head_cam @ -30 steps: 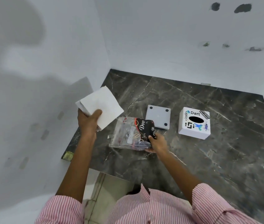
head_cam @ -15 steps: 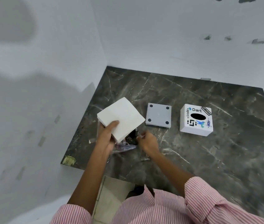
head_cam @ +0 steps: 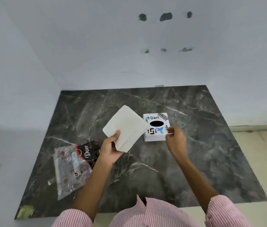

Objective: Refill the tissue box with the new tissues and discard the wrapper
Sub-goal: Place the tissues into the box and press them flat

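Observation:
My left hand [head_cam: 111,149] is shut on a stack of white tissues [head_cam: 124,127], held tilted above the dark marble slab. The stack covers the left edge of the white tissue box [head_cam: 156,135], which stands upright with stickers and a dark oval slot on top. My right hand [head_cam: 176,139] is at the box's front right corner with loosely curled fingers and holds nothing. The empty clear and black printed wrapper [head_cam: 73,167] lies flat on the slab, left of my left forearm. The grey base plate of the box is out of sight.
The dark marble slab [head_cam: 195,161] sits in a corner between white walls at the left and back. Pale floor tiles [head_cam: 260,153] show to the right. My pink striped sleeves fill the bottom edge.
My left hand carried the tissue stack right, over toward the box. My right hand let go of the wrapper and moved to the box's right corner. The view shifted right.

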